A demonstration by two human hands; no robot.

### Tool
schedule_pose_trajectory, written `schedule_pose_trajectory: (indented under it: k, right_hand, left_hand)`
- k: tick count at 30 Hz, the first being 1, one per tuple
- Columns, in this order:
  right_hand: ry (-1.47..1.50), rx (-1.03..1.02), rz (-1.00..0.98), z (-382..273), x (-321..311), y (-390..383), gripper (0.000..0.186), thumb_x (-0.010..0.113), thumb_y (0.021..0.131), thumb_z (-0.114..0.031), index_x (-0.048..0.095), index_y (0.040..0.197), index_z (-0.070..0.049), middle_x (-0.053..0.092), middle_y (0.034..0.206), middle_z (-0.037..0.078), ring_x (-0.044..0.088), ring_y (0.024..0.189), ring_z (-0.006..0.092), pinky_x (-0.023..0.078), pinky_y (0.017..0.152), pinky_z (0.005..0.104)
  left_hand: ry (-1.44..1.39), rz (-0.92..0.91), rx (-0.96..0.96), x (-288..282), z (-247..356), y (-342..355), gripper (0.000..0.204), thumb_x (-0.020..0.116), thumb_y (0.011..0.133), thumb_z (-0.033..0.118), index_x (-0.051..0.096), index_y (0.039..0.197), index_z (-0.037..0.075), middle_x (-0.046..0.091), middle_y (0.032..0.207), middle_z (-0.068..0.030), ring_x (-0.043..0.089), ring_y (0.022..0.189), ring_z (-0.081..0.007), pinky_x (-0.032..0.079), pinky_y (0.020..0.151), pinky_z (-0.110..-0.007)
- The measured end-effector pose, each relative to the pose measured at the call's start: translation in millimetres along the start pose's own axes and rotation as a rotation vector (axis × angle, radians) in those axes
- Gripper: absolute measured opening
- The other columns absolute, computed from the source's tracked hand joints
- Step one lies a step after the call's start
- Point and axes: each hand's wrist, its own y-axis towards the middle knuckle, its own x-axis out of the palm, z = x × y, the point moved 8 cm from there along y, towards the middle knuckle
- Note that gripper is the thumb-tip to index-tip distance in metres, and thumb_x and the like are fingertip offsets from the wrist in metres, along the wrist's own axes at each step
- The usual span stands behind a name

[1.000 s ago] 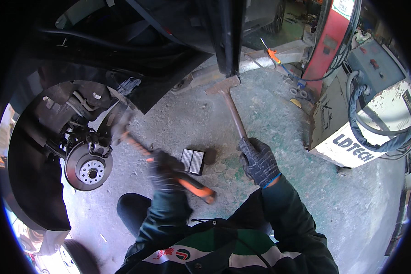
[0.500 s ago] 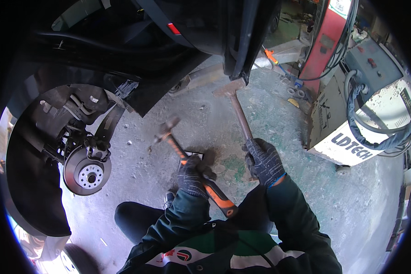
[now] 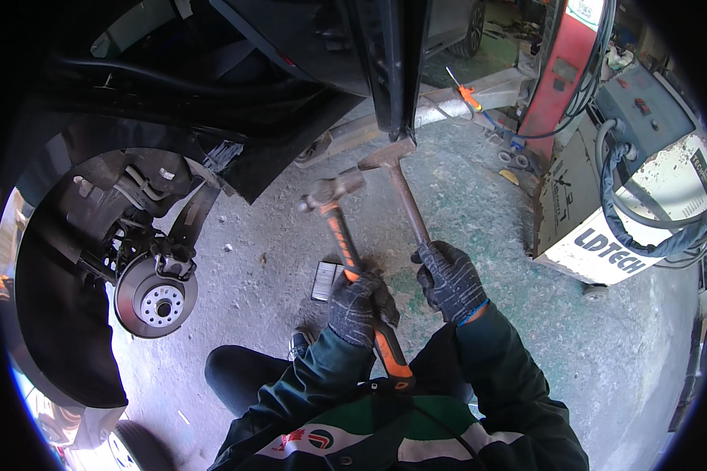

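Observation:
My left hand, in a dark speckled glove, is closed round the orange-and-black handle of a ball-peen hammer. My right hand, gloved too, grips the bare metal shaft of a rust-brown T-shaped hammer. One end of its head is at the lower edge of a dark car door; the other end points towards the ball-peen hammer's head. Those two heads are close together, and I cannot tell whether they touch.
A bare brake disc shows in the wheel arch on the left. A loose wheel lies lower left. Beyond the door, an orange-handled tool rests by a red lift post. A white machine stands right. A ribbed rectangular piece lies on the floor.
My left hand has swung the ball-peen hammer up and right, towards the other hammer's head. The door edge and the T-shaped hammer's head appear slightly further left.

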Motion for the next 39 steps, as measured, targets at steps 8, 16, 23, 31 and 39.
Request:
schedule_pose_trajectory:
  k: [8,16,23,31,39]
  right_hand:
    - [-0.040,0.009,-0.013,0.8,-1.3,-3.0,0.026,0.061,0.101,-0.032,0.066,0.098,-0.007,0.053,0.064,-0.002,0.046,0.048,0.0068,0.034,0.041,0.0257]
    - [-0.070,-0.003,0.004,6.4,-1.9,-0.9,0.028,0.060,0.102,-0.034,0.066,0.096,-0.007,0.053,0.065,-0.003,0.046,0.053,0.0065,0.037,0.046,0.0249]
    - [-0.090,-0.037,-0.069,4.8,1.0,-8.0,0.026,0.058,0.103,-0.031,0.065,0.098,-0.006,0.051,0.061,-0.003,0.044,0.046,0.0060,0.033,0.041,0.0239]
    - [-0.115,-0.036,-0.004,6.7,-11.2,4.0,0.026,0.057,0.104,-0.031,0.065,0.098,-0.007,0.052,0.062,-0.003,0.046,0.047,0.0060,0.034,0.041,0.0240]
    - [-0.167,-0.015,0.023,12.1,-16.4,1.2,0.029,0.057,0.103,-0.033,0.065,0.100,-0.005,0.050,0.060,-0.002,0.043,0.041,0.0068,0.031,0.037,0.0242]
  left_hand:
    - [-0.162,-0.011,0.144,-34.5,10.1,0.4,0.014,0.061,0.093,0.022,0.051,0.085,0.014,0.046,0.064,0.0013,0.048,0.051,-0.0157,0.043,0.046,-0.031]
    - [-0.213,0.518,0.541,-146.9,113.8,-38.6,0.030,0.059,0.093,0.022,0.044,0.067,0.019,0.045,0.057,0.0024,0.046,0.049,-0.0165,0.041,0.050,-0.034]
    - [-0.001,0.072,0.142,-12.2,6.5,30.9,0.012,0.061,0.091,0.016,0.059,0.088,0.005,0.054,0.062,-0.0063,0.054,0.047,-0.0237,0.050,0.046,-0.037]
    - [-0.202,0.372,0.274,-91.6,36.9,18.1,0.006,0.055,0.091,0.013,0.055,0.086,0.008,0.050,0.062,-0.0044,0.052,0.047,-0.0213,0.047,0.044,-0.039]
    - [-0.112,0.287,0.165,-69.1,4.9,9.3,0.008,0.059,0.091,0.010,0.054,0.094,0.004,0.054,0.061,-0.0089,0.053,0.042,-0.0240,0.049,0.040,-0.039]
